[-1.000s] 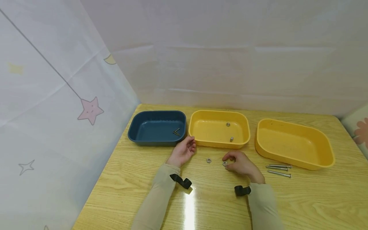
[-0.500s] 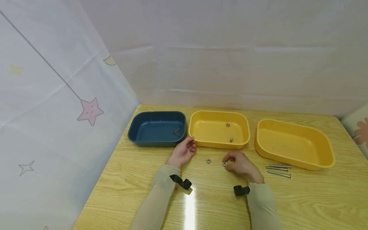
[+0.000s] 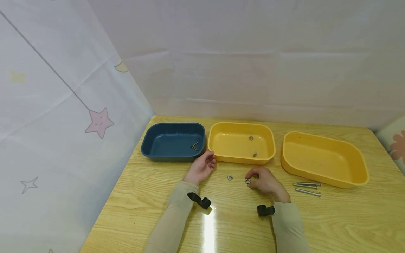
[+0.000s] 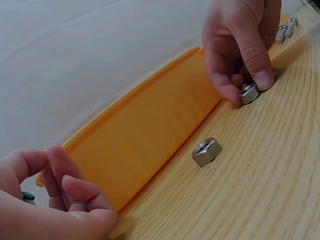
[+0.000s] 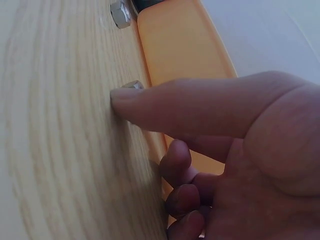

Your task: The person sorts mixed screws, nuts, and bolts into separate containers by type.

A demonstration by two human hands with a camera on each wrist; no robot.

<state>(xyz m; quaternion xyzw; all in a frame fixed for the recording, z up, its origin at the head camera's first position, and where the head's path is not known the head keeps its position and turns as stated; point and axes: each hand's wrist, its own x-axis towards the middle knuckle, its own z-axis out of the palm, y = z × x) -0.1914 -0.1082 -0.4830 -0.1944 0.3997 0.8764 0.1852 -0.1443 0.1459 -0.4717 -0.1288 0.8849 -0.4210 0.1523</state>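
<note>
My right hand (image 3: 265, 181) pinches a steel hex nut (image 3: 248, 181) between thumb and index finger, low over the wooden table. A second hex nut (image 4: 207, 151) lies on the table to the left of it, between my two hands. My left hand (image 3: 201, 167) holds the near left corner of the middle yellow tray (image 3: 240, 160), its fingers bent at the rim. Inside that tray are a hex nut (image 3: 251, 138) and another small metal piece (image 3: 255, 154). In the right wrist view, the thumb (image 5: 150, 106) hides most of the pinched nut.
A dark blue tray (image 3: 172, 159) with several small dark screws (image 3: 194, 146) stands left of the middle tray. To the right is another yellow tray (image 3: 316, 175), set at an angle. In front of it lie several long bolts (image 3: 307, 192).
The right thumb and index finger have closed in on the nut, which has barely moved. The left hand stays at the tray's corner.
</note>
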